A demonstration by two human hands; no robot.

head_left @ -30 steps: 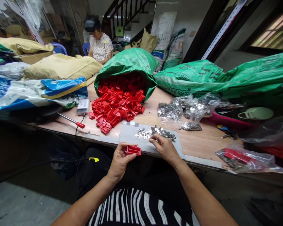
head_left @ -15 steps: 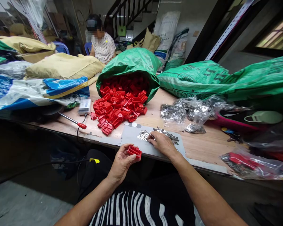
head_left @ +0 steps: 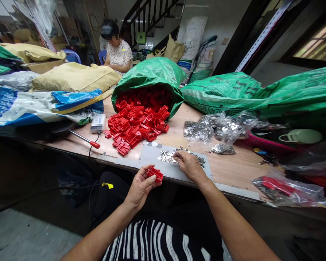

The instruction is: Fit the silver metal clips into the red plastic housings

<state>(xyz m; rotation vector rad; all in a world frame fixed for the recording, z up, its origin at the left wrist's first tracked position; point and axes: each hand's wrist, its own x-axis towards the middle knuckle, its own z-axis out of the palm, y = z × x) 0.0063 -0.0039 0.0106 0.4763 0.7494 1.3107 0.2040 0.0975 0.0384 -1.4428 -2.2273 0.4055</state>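
My left hand (head_left: 143,185) grips a small red plastic case (head_left: 155,174) between thumb and fingers, just off the table's front edge. The case is open on top with a divider along its length, much like a battery holder. Over the grey mat (head_left: 149,159), my right hand (head_left: 190,166) is closed in a pinch. A thin dark tool (head_left: 177,153), perhaps tweezers, sticks out of its fingertips. Small shiny metal pieces (head_left: 166,156) lie in a heap beside those fingers, and more are partly hidden behind the hand.
Red cases (head_left: 137,125) spill from a green sack (head_left: 152,70) on the table. To the right lie clear bags of metal parts (head_left: 199,129) and a pink basket (head_left: 268,144). A red-tipped rod (head_left: 84,139) juts out at left. Another person (head_left: 118,54) sits across.
My right hand has lifted slightly and shifted a little right, and the thin tool in its fingers shows more clearly. My left hand holds the red case almost unmoved.
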